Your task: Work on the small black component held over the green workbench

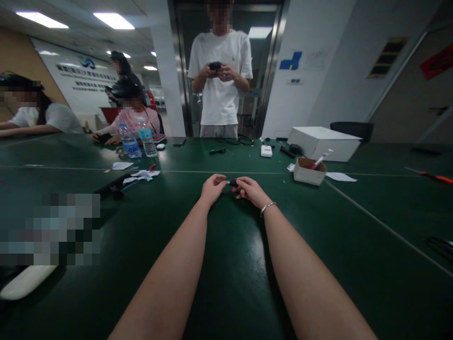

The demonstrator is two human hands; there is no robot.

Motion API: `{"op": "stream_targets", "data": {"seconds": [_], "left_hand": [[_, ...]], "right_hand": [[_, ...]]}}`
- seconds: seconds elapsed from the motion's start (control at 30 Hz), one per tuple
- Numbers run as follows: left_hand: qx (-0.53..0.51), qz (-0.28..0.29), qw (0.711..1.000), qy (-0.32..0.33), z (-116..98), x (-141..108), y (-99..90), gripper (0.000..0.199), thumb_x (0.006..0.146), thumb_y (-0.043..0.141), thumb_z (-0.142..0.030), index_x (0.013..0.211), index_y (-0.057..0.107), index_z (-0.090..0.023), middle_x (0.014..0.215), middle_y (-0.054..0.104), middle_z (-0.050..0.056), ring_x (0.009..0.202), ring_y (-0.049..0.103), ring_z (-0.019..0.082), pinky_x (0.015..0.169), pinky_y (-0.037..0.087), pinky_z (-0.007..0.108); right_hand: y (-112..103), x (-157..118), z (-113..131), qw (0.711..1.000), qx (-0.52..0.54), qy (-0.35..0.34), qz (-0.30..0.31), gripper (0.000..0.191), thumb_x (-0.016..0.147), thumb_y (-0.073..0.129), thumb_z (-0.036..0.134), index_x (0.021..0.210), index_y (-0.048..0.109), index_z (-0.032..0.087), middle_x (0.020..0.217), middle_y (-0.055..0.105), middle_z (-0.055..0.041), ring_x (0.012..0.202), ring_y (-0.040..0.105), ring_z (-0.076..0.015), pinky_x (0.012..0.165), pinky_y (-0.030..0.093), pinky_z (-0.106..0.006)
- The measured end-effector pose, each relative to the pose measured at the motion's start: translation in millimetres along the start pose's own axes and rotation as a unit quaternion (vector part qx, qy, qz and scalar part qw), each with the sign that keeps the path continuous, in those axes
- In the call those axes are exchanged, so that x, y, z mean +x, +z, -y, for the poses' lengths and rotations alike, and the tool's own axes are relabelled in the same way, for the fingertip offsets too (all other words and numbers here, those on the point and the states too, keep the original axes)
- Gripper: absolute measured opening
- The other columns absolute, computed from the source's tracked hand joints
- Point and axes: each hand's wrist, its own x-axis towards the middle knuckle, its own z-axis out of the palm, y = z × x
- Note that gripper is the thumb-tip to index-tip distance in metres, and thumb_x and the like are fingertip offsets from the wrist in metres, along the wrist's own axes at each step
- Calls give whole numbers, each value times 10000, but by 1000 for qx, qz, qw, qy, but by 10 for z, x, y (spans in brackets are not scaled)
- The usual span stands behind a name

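Note:
Both of my hands meet above the green table [233,264] at the middle of the view. A small black object with a light metallic end [231,182] is held between them. My left hand [213,189] pinches its left, metallic end. My right hand [250,191], with a silver bracelet at the wrist, grips the black right end, thumb and forefinger together. What exactly the object is, I cannot make out.
Two water bottles [146,139] and paper scraps [141,175] lie to the left. A small cardboard box [309,174], a large white box [323,141] and a white device [266,151] are at the right and back. A person [221,80] stands across the table; others sit left.

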Motion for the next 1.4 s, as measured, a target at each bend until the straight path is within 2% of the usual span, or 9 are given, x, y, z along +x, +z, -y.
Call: {"op": "stream_targets", "data": {"seconds": [0.17, 0.33, 0.53, 0.7, 0.9, 1.0, 1.13, 1.27, 1.4], "left_hand": [[1, 24, 1000, 8, -20, -16, 4, 204, 766, 596, -351, 872, 634, -181, 668, 609, 6, 614, 574, 122, 573, 433, 232], [5, 38, 999, 14, 32, 13, 11, 206, 733, 629, -266, 908, 637, -158, 702, 637, 24, 642, 587, 127, 611, 437, 242], [14, -1, 1000, 23, 71, 29, 0, 241, 749, 631, -289, 961, 613, -176, 809, 650, 36, 682, 607, 125, 638, 451, 243], [36, 7, 999, 25, 49, 13, -1, 193, 797, 565, -365, 883, 605, -197, 674, 598, -9, 570, 558, 105, 572, 418, 227], [3, 35, 999, 12, 20, 15, -8, 226, 713, 661, -303, 889, 631, -164, 711, 637, 23, 650, 583, 128, 609, 423, 238], [7, 35, 999, -10, 29, 25, -16, 236, 760, 608, -375, 821, 628, -148, 688, 634, 38, 625, 580, 133, 604, 422, 249], [90, 37, 995, -14, 37, 26, -25, 371, 812, 492, -507, 701, 614, -175, 609, 604, 22, 543, 539, 133, 552, 386, 253], [133, 16, 991, -13, 4, 3, -29, 458, 824, 427, -555, 588, 566, -189, 508, 545, 5, 468, 482, 130, 501, 329, 254], [115, -41, 992, -32, -10, 8, -53, 477, 819, 419, -561, 540, 535, -192, 472, 514, 1, 446, 449, 129, 489, 299, 258]], "right_hand": [[-4, 12, -14, 1000, -1, 0, -4, 101, 878, 579, 239, 933, 542, 162, 644, 664, -1, 343, 423, -30, 496, 558, -223], [2, 9, -12, 1000, -5, -6, -18, 89, 898, 544, 240, 923, 540, 155, 646, 664, 0, 333, 414, -23, 478, 550, -209], [4, 17, -23, 1000, -10, -9, -8, 95, 884, 565, 223, 940, 529, 156, 631, 664, 7, 332, 411, -24, 487, 554, -218], [-3, 33, -35, 1000, -10, -6, 2, 77, 885, 558, 204, 941, 528, 160, 639, 668, 5, 338, 431, -30, 489, 556, -217], [-3, 27, -28, 1000, -10, -5, -8, 77, 898, 540, 232, 930, 532, 162, 636, 666, 2, 339, 438, -29, 485, 557, -206], [-9, 28, -36, 1000, -11, -9, -1, 87, 889, 551, 225, 947, 535, 162, 644, 667, 3, 348, 445, -30, 497, 563, -211], [-16, 22, -44, 1000, 0, -17, 24, 117, 872, 561, 203, 981, 543, 167, 687, 673, 4, 356, 446, -27, 518, 571, -229], [-16, -1, -30, 998, 5, -27, 52, 159, 848, 579, 190, 1005, 553, 177, 736, 683, 4, 367, 453, -22, 541, 576, -241], [-25, -24, -9, 998, 26, -35, 43, 188, 841, 581, 195, 1024, 540, 194, 787, 688, 4, 373, 457, -21, 530, 576, -251]]}}
